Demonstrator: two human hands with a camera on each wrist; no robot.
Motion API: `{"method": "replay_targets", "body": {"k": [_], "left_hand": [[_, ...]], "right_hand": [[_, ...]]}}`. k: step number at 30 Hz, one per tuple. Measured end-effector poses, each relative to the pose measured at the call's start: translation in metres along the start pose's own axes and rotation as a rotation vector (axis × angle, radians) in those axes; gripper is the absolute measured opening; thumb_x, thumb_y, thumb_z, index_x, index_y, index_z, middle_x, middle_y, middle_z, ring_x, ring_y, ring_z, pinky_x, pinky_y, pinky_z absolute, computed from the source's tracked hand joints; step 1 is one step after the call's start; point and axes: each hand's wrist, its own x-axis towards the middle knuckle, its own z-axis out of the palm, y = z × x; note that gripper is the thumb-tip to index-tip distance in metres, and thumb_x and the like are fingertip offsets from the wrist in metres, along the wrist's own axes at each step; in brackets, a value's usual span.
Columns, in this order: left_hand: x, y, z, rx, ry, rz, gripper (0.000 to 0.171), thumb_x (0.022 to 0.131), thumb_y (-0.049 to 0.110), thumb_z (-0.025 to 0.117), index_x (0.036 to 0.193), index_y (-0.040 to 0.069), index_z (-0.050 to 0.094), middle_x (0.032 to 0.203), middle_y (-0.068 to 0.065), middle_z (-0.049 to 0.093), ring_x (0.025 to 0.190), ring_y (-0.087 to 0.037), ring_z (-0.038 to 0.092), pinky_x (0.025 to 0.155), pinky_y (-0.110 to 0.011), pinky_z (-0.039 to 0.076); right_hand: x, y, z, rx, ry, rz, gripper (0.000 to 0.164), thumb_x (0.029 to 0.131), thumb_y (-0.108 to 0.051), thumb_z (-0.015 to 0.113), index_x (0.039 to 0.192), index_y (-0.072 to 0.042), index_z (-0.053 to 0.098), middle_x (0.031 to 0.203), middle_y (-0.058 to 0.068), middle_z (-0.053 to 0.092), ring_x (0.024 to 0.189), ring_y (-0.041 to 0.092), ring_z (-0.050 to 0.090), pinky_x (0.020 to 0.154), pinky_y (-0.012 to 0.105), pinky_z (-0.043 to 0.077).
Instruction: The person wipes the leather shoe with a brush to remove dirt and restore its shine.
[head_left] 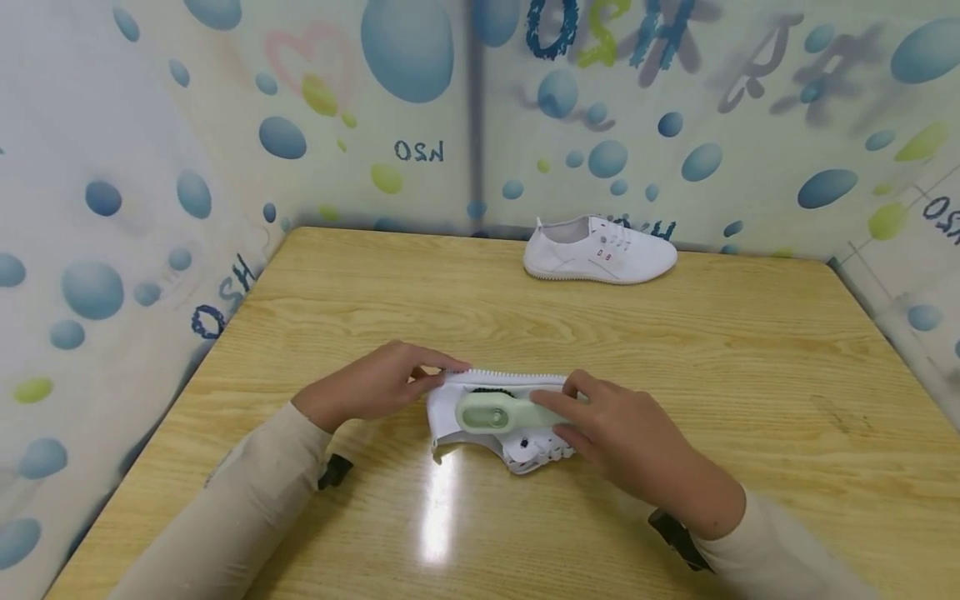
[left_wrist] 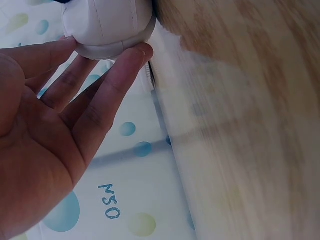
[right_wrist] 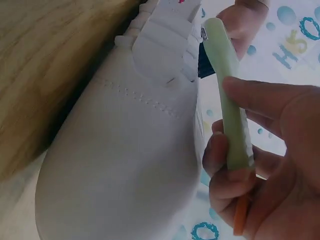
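A white lace-up shoe [head_left: 444, 407] lies on its side on the table, its toothed sole edge facing away and its opening toward me. At the heel, my left hand [head_left: 378, 385] holds it between thumb and fingertips; the left wrist view shows the fingers about the heel [left_wrist: 110, 27]. My right hand [head_left: 633, 433] grips a pale green brush [head_left: 491, 414] by its handle. Dark bristles of the brush face the shoe's side, and the head lies over it. The right wrist view shows the fingers curled round the brush handle [right_wrist: 230, 120], beside the shoe's toe [right_wrist: 120, 160].
A second white shoe [head_left: 600, 254] stands upright at the table's back edge, toe to the right. The wood-grain table [head_left: 360, 292] meets a patterned wall covering [head_left: 435, 192] behind and at both sides. Black straps [head_left: 335, 472] show at my wrists.
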Motion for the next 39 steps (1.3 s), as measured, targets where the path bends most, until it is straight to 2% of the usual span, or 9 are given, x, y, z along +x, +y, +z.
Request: {"method": "replay_targets", "body": {"k": [10, 17, 20, 28, 31, 36, 39], "left_hand": [[0.000, -0.001, 0.000, 0.001, -0.004, -0.007, 0.038, 0.101, 0.009, 0.060, 0.134, 0.026, 0.064, 0.137, 0.000, 0.063, 0.109, -0.018, 0.068, 0.081, -0.029, 0.056], [-0.002, 0.000, 0.000, 0.000, -0.002, -0.001, 0.038, 0.101, 0.008, 0.059, 0.135, 0.024, 0.064, 0.137, 0.000, 0.063, 0.116, -0.019, 0.065, 0.089, -0.034, 0.056], [-0.002, -0.001, 0.000, -0.002, -0.001, 0.004, 0.038, 0.101, 0.009, 0.059, 0.135, 0.024, 0.064, 0.137, -0.001, 0.063, 0.115, -0.020, 0.066, 0.088, -0.033, 0.056], [0.000, 0.002, 0.000, 0.002, 0.002, 0.004, 0.038, 0.101, 0.009, 0.059, 0.135, 0.025, 0.064, 0.138, -0.001, 0.063, 0.111, -0.019, 0.068, 0.083, -0.029, 0.056], [-0.001, 0.002, 0.000, 0.004, 0.003, 0.004, 0.038, 0.101, 0.009, 0.059, 0.135, 0.024, 0.064, 0.138, -0.001, 0.063, 0.111, -0.019, 0.068, 0.084, -0.029, 0.056], [-0.001, 0.002, 0.000, 0.004, -0.003, 0.005, 0.038, 0.101, 0.009, 0.058, 0.136, 0.024, 0.063, 0.139, -0.002, 0.062, 0.112, -0.020, 0.068, 0.084, -0.030, 0.056], [-0.001, 0.002, 0.000, 0.006, -0.003, 0.009, 0.038, 0.101, 0.009, 0.058, 0.136, 0.024, 0.063, 0.139, -0.002, 0.062, 0.110, -0.020, 0.068, 0.083, -0.029, 0.056]], "right_hand": [[-0.007, 0.007, -0.018, -0.014, -0.055, 0.095, 0.040, 0.086, -0.020, 0.078, 0.124, -0.022, 0.066, 0.098, -0.001, 0.058, 0.064, 0.005, 0.047, 0.052, 0.021, 0.038], [-0.001, 0.001, -0.002, 0.003, -0.045, 0.018, 0.042, 0.085, -0.020, 0.080, 0.125, -0.021, 0.065, 0.095, -0.001, 0.059, 0.067, 0.005, 0.048, 0.054, 0.019, 0.040], [-0.002, 0.000, -0.001, -0.008, -0.028, 0.013, 0.043, 0.085, -0.020, 0.081, 0.124, -0.020, 0.066, 0.094, -0.001, 0.059, 0.065, 0.005, 0.048, 0.054, 0.019, 0.040], [-0.007, 0.005, -0.018, -0.019, -0.069, 0.127, 0.037, 0.086, -0.024, 0.076, 0.121, -0.017, 0.067, 0.093, -0.001, 0.059, 0.061, 0.004, 0.045, 0.053, 0.021, 0.041], [-0.005, 0.004, -0.014, -0.002, -0.067, 0.103, 0.038, 0.087, -0.024, 0.077, 0.122, -0.018, 0.067, 0.093, -0.001, 0.059, 0.062, 0.004, 0.046, 0.054, 0.020, 0.040], [-0.003, 0.001, -0.001, 0.001, -0.029, 0.012, 0.040, 0.087, -0.022, 0.079, 0.124, -0.019, 0.067, 0.092, -0.001, 0.059, 0.065, 0.004, 0.046, 0.054, 0.018, 0.039], [-0.004, 0.000, 0.001, -0.014, -0.007, 0.001, 0.041, 0.085, -0.021, 0.081, 0.124, -0.019, 0.067, 0.092, -0.001, 0.059, 0.065, 0.004, 0.047, 0.054, 0.019, 0.040]]}}
